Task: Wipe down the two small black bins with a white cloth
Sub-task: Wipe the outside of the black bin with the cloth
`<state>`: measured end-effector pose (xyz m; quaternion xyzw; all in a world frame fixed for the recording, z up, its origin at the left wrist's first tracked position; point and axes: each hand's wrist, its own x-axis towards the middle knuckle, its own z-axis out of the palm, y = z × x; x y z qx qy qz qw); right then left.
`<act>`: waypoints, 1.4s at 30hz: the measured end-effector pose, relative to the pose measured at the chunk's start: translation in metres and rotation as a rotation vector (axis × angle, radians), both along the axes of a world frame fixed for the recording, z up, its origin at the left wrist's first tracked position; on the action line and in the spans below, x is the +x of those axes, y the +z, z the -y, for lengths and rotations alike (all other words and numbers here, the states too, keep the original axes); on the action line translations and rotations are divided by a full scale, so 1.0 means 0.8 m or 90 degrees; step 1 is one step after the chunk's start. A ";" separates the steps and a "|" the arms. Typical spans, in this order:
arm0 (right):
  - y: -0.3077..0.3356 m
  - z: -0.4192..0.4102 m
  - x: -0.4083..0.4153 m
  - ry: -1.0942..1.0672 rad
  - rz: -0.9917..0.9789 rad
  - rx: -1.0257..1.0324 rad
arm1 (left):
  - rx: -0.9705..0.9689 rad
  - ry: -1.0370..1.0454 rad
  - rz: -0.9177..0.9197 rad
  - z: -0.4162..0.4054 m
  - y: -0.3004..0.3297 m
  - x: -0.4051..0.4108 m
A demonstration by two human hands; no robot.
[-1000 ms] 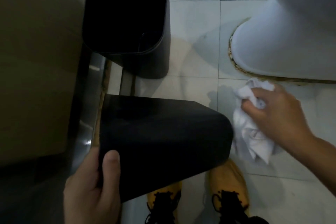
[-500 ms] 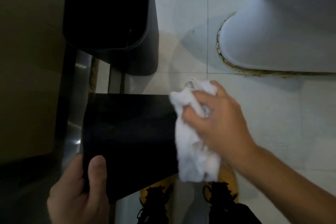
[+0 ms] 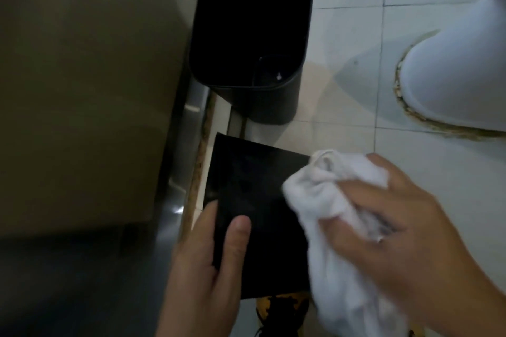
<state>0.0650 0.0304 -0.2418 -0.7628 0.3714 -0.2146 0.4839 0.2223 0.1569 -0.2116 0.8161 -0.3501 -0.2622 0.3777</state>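
Cloth (image 3: pixel 325 200) under right hand (image 3: pixel 410 230), on bin (image 3: pixel 254 200)

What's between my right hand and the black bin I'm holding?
In the head view, the white cloth lies between the right hand and the held black bin.

No legible text, label, brand, number or sign appears on any surface in the head view; all surfaces shown are plain and unmarked.

Bathroom, white toilet base (image 3: pixel 451 71) sealed to pale floor tiles (image 3: pixel 356 35), metal door threshold (image 3: pixel 175 200)
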 end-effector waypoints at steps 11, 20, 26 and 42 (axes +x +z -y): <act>-0.007 -0.005 0.064 0.213 0.079 0.007 | 0.024 -0.092 -0.106 -0.027 0.006 0.028; -0.028 0.044 0.125 0.172 -0.055 0.001 | 0.037 -0.070 0.064 -0.035 -0.004 0.018; 0.020 -0.007 0.067 0.310 0.063 0.079 | -0.004 -0.042 0.024 -0.028 -0.010 0.016; -0.090 0.080 0.080 0.029 -0.173 0.070 | 0.052 -0.066 0.047 -0.039 -0.003 0.013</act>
